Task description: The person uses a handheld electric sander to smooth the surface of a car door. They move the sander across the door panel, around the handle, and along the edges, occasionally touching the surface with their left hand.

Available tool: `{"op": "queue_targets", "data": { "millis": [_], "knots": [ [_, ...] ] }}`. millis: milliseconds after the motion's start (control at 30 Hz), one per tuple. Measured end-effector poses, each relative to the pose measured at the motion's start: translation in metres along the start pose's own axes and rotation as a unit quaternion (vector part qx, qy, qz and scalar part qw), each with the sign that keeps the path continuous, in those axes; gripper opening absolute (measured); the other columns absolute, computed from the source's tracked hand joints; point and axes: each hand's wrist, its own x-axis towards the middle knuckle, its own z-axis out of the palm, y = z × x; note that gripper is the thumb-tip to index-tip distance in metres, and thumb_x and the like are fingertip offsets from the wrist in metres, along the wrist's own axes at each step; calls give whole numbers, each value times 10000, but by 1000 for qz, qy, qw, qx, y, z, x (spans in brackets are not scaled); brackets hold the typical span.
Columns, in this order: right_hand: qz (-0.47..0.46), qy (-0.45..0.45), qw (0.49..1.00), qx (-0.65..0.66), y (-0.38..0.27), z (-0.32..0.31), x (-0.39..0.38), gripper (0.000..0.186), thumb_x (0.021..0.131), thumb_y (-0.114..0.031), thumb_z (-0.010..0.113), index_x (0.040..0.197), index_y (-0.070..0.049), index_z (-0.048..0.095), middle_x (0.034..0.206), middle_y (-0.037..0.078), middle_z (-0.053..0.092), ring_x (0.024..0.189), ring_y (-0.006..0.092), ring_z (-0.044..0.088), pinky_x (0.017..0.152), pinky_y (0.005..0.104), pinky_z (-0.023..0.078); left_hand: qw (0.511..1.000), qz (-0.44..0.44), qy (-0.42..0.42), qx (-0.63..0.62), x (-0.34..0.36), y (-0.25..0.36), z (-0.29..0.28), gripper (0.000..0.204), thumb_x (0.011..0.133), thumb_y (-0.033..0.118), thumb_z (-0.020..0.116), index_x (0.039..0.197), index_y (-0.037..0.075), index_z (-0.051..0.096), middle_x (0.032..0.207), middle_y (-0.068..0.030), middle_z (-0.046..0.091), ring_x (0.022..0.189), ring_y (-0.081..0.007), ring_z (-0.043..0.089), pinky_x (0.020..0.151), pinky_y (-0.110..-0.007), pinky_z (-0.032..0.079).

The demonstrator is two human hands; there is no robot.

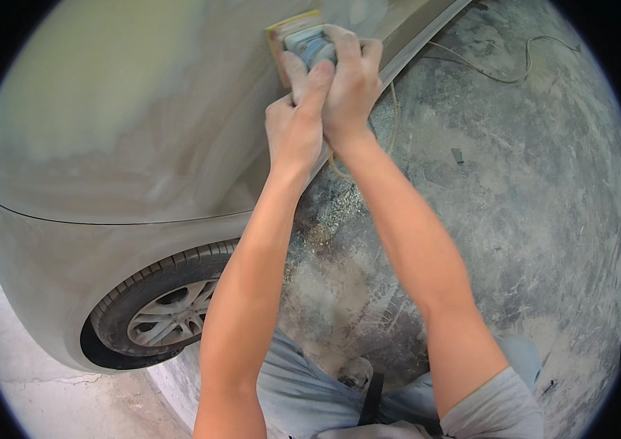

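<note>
Both my hands are stretched out at the top centre, closed together round a sander (309, 45) with a blue-grey body and a square, yellow-edged pad. My left hand (296, 128) grips its near side, while my right hand (350, 91) wraps it from the right with fingers over the top. The pad lies against the dull grey-beige side panel (200, 139) of a car, near its lower edge. Slight blur softens the sander and fingers. A broad pale yellow-green patch (105, 73) covers the panel farther left.
A car wheel (171, 314) with a spoked rim sits at lower left. A thin hose or cable (397, 121) hangs below my hands, and another length (522, 73) lies on the dusty grey floor (515, 197). Light debris (336, 208) is scattered beside the car. My bent legs (303, 388) are below.
</note>
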Motion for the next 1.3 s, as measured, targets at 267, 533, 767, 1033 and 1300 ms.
{"op": "queue_targets", "data": {
  "millis": [267, 533, 767, 1033, 1300],
  "knots": [
    [-101, -144, 979, 104, -108, -9, -88, 429, 848, -301, 798, 1267, -219, 752, 1056, 131, 592, 816, 310, 677, 549, 412, 552, 951, 100, 211, -202, -93, -77, -87, 629, 1201, 479, 376, 1692, 86, 354, 1605, -96, 518, 1458, -238, 532, 1219, -418, 444],
    [-83, -125, 987, 63, -72, -14, -44, 477, 821, -305, 846, 1275, -219, 727, 1061, 153, 564, 830, 344, 677, 598, 450, 571, 973, 95, 122, -173, -52, -49, -55, 646, 1197, 506, 406, 1616, 16, 458, 1517, -92, 585, 1373, -200, 567, 1171, -382, 458],
    [-42, -65, 996, 51, -63, -3, -24, 434, 861, -267, 792, 1284, -210, 715, 1025, 141, 548, 830, 340, 659, 561, 447, 548, 988, 83, 86, -100, -37, -32, -41, 654, 1170, 465, 529, 1598, -28, 484, 1502, -83, 601, 1337, -175, 570, 1160, -345, 439],
    [-211, -174, 954, 124, -158, -10, -128, 500, 763, -278, 799, 1255, -236, 725, 1036, 142, 590, 769, 241, 643, 578, 329, 562, 922, 176, 300, -167, -143, -116, -127, 567, 1161, 390, 391, 1646, 102, 333, 1498, -87, 501, 1374, -233, 539, 1184, -410, 452],
    [-175, -129, 972, 84, -108, -8, -80, 481, 770, -267, 810, 1242, -230, 726, 1049, 128, 564, 800, 272, 679, 562, 344, 573, 948, 142, 201, -201, -92, -93, -86, 606, 1192, 486, 374, 1661, 102, 347, 1537, -86, 514, 1407, -228, 541, 1182, -404, 463]
  ]
}}
